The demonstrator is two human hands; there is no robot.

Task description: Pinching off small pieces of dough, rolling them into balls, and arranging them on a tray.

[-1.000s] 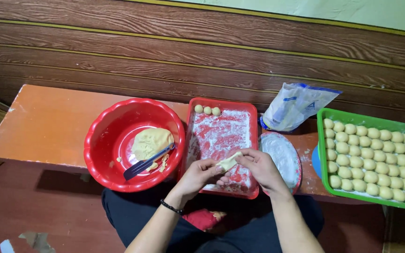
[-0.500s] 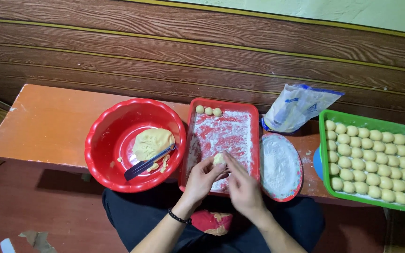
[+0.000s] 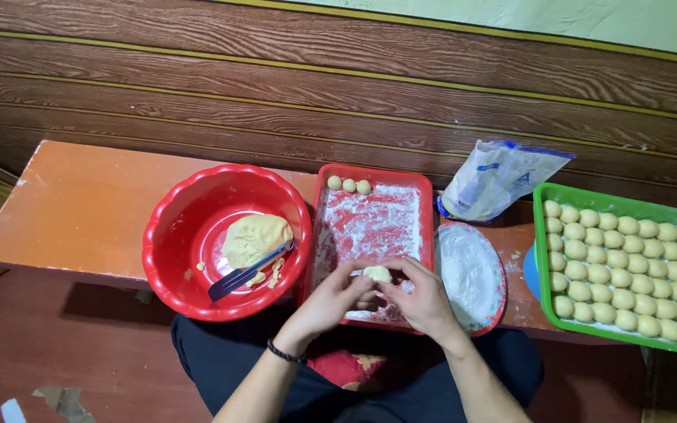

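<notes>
Risk, as I judge it: the dough ball [image 3: 377, 273] sticks to fingers or drops off the tray's [image 3: 426, 235] near edge onto the lap (little flour there). Left hand [image 3: 329, 301] and right hand [image 3: 419, 298] pinch the ball together, fingertips closed on it, ball at 12 o'clock from both, above the tray.

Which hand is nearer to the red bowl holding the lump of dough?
Left. The left hand sits over the floured red tray, just right of the red bowl. The right hand is farther right, beside the plate of flour. Both pinch one dough piece.
</notes>
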